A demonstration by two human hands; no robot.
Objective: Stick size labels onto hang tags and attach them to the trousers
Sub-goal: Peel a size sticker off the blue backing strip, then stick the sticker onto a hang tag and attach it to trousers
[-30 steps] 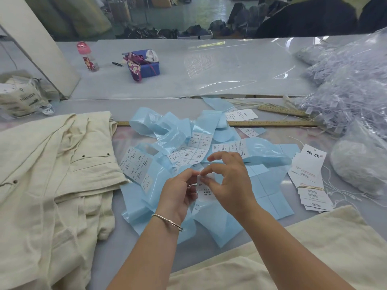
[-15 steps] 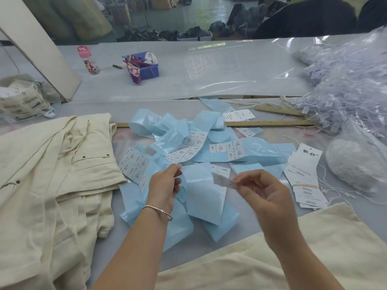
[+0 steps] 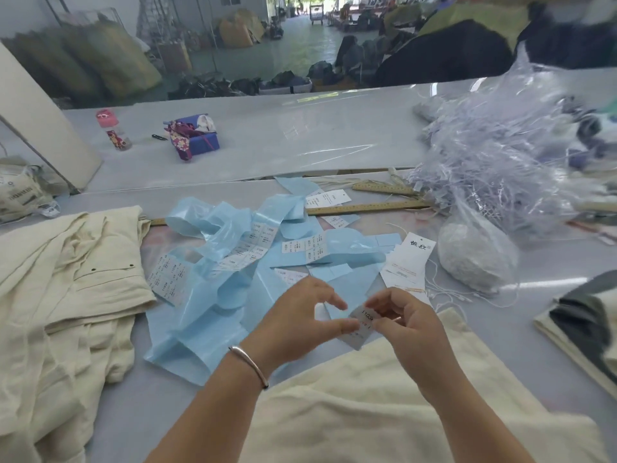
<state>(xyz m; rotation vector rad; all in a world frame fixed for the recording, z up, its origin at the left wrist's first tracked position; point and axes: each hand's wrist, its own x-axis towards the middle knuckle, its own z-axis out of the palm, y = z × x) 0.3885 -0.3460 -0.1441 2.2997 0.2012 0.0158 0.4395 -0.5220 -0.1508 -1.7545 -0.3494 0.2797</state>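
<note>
A small white size label [image 3: 362,324] is pinched between my left hand [image 3: 300,319] and my right hand [image 3: 405,324], just above the cream trousers [image 3: 384,406] lying at the table's near edge. Blue backing strips [image 3: 217,295] with more white labels sprawl over the middle of the table. A stack of white hang tags [image 3: 409,262] lies to the right of the strips, with thin strings beside it. More cream trousers [image 3: 66,295] are piled on the left.
Two wooden rulers [image 3: 367,207] lie beyond the strips. A big clear bag of plastic tag fasteners [image 3: 494,168] and a white bundle [image 3: 470,252] fill the right. Folded dark and cream cloth [image 3: 584,315] sits at the right edge; a bottle [image 3: 112,130] and blue box [image 3: 197,142] stand far back.
My right hand peeled a label off the blue strip and drew it toward me. My left hand let go of the strip and now pinches the label's other end.
</note>
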